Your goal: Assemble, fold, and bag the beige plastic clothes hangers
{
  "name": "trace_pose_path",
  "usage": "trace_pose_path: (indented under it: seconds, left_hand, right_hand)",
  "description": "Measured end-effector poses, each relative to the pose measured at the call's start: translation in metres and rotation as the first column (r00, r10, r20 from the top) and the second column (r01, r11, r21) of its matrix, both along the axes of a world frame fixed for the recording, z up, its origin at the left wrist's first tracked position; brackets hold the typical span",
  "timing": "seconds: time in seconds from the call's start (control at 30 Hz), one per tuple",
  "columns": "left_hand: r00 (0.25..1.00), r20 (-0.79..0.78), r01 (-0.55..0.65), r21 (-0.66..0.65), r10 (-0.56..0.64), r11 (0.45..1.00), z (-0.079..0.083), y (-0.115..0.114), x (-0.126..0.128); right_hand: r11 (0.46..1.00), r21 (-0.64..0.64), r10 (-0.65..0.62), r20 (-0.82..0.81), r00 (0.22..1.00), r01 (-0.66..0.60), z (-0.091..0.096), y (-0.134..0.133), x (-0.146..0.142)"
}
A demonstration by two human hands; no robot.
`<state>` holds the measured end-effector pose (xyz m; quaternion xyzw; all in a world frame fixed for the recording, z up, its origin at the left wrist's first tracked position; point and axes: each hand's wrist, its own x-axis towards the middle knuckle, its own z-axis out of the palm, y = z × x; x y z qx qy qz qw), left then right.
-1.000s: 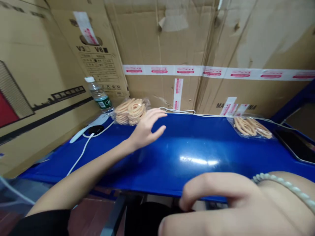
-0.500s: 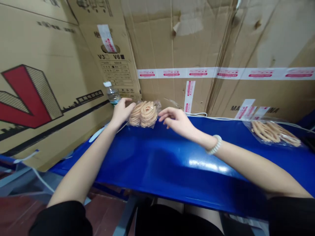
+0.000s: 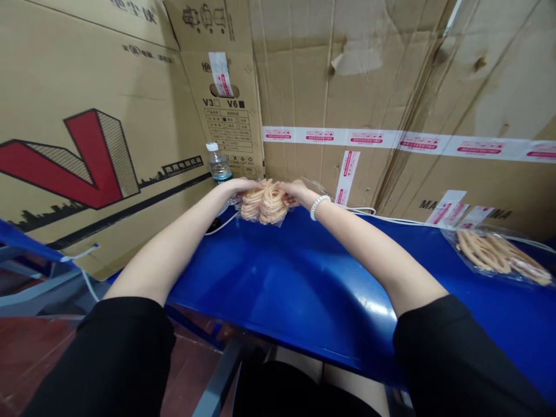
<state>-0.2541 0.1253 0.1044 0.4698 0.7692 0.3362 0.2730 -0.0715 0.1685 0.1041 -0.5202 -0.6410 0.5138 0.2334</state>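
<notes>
A clear plastic bag of tan rubber bands [image 3: 264, 204] sits at the far side of the blue table [image 3: 304, 284]. Both my arms reach out to it. My left hand [image 3: 238, 186] grips the bag's left side with fingers curled over it. Its right side is held by my right hand [image 3: 293, 192], which has a white bead bracelet on its wrist. The bag looks slightly lifted or bunched between the two hands.
A second bag of tan bands [image 3: 499, 258] lies at the table's right. A water bottle [image 3: 218, 165] stands behind my left hand. White cables [image 3: 391, 217] run along the back edge. Large cardboard boxes [image 3: 347, 87] wall in the back and left.
Both hands have closed in on the bag from each side and now hold it. The camera has tipped upward and pulled back, showing my black sleeves.
</notes>
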Motion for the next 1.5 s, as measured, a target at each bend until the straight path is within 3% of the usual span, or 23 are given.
trace_pose_path:
  seconds: [0.1, 0.23, 0.43, 0.7, 0.83, 0.97, 1.1, 1.13, 1.2, 1.23, 1.27, 1.3, 1.37, 1.43, 1.5]
  left_hand:
    - [0.997, 0.079, 0.032, -0.118, -0.022, 0.993, 0.006, 0.003, 0.004]
    - [0.988, 0.147, 0.072, -0.168, -0.047, 0.983, 0.01, 0.005, 0.013]
    - [0.99, 0.137, 0.002, -0.115, 0.014, 0.993, 0.012, 0.011, 0.017]
    - [0.974, 0.223, -0.022, -0.033, 0.029, 0.999, 0.012, 0.01, 0.034]
    - [0.965, 0.263, -0.019, 0.061, 0.002, 0.998, 0.017, 0.007, 0.05]
    - [0.96, 0.273, 0.0, 0.213, -0.06, 0.977, 0.021, -0.001, 0.076]
    - [0.933, 0.283, 0.096, 0.396, -0.221, 0.913, 0.002, -0.024, 0.124]
    - [0.925, 0.264, 0.126, 0.468, -0.274, 0.875, -0.007, -0.032, 0.138]
    - [0.936, 0.078, 0.204, 0.673, -0.343, 0.71, -0.032, -0.049, 0.163]
    - [0.948, -0.046, 0.25, 0.722, -0.316, 0.645, -0.045, -0.057, 0.173]
    - [0.945, -0.178, 0.314, 0.735, -0.276, 0.601, -0.058, -0.064, 0.182]
    - [0.922, -0.31, 0.388, 0.738, -0.234, 0.552, -0.071, -0.069, 0.189]
    - [0.81, -0.56, 0.578, 0.717, -0.172, 0.389, -0.091, -0.077, 0.197]
    - [0.632, -0.766, 0.77, 0.604, -0.116, 0.206, -0.104, -0.08, 0.201]
    - [0.469, -0.883, 0.883, 0.466, -0.04, 0.053, -0.109, -0.081, 0.204]
  right_hand:
    - [0.999, -0.036, -0.003, 0.044, 0.999, 0.004, -0.001, 0.001, -0.01]
    - [0.994, -0.107, 0.013, 0.054, 0.998, -0.007, -0.001, 0.002, -0.013]
    - [0.973, -0.229, 0.011, -0.003, 1.0, -0.011, 0.0, 0.009, -0.007]
    - [0.961, -0.271, 0.007, -0.151, 0.989, -0.048, 0.001, 0.013, 0.014]
    - [0.976, -0.205, 0.024, -0.236, 0.972, -0.074, 0.006, 0.013, 0.03]
    - [0.997, -0.059, 0.02, -0.304, 0.953, -0.039, 0.011, 0.006, 0.061]
    - [0.983, 0.179, 0.025, -0.353, 0.935, 0.041, 0.0, -0.02, 0.118]
    - [0.968, 0.243, 0.029, -0.362, 0.932, 0.065, -0.007, -0.028, 0.135]
    - [0.927, 0.367, 0.052, -0.341, 0.939, 0.082, -0.026, -0.046, 0.17]
    - [0.886, 0.459, 0.08, -0.297, 0.952, 0.069, -0.037, -0.054, 0.187]
    - [0.77, 0.638, 0.125, -0.17, 0.977, 0.013, -0.048, -0.061, 0.202]
    - [0.711, 0.703, 0.122, -0.117, 0.986, -0.005, -0.059, -0.067, 0.217]
    - [0.638, 0.769, 0.117, -0.051, 0.992, -0.035, -0.079, -0.073, 0.241]
    - [0.588, 0.802, 0.16, 0.01, 0.987, -0.103, -0.092, -0.073, 0.259]
    - [0.425, 0.861, 0.232, 0.196, 0.953, -0.281, -0.098, -0.07, 0.272]
